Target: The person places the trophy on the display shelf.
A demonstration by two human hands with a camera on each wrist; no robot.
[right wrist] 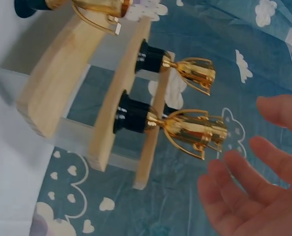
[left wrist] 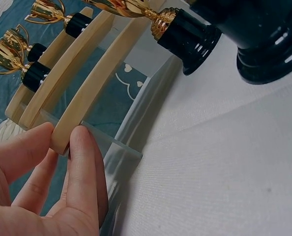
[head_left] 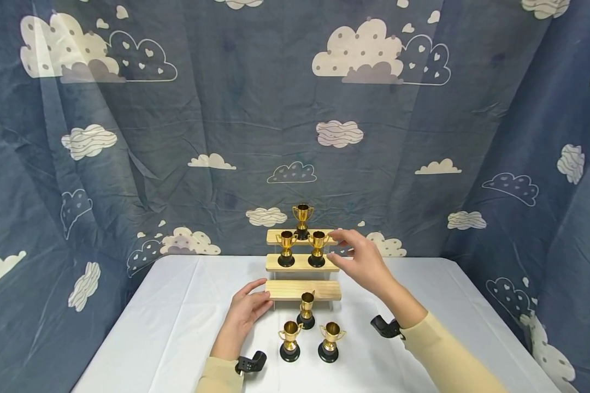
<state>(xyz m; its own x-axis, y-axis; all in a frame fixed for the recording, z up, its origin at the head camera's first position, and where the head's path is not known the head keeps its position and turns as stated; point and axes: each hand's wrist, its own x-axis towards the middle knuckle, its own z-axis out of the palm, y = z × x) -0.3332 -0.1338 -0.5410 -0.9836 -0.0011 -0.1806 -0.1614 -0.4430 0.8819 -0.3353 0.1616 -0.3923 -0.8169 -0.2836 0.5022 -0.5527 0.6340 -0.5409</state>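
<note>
Stepped stand [head_left: 302, 290]: three pale wooden tiers on clear side panels, at the counter's [head_left: 177, 327] far middle.
Trophies: gold cups, black bases; right trophy of the middle tier [head_left: 317, 248].
Left hand [head_left: 246, 311]: pinches the lowest tier's left end.
Right hand [head_left: 361, 259]: fingers spread, empty, beside that trophy.

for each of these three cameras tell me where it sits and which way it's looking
Head: above the table, looking forward and down at the stepped shelf; both hands show.
Left wrist: low by the left hand, facing the bottom step; fingers show.
Right wrist: by the right hand, facing the shelf's right end; open fingers show.
Both wrist views share the two middle-step trophies.
</note>
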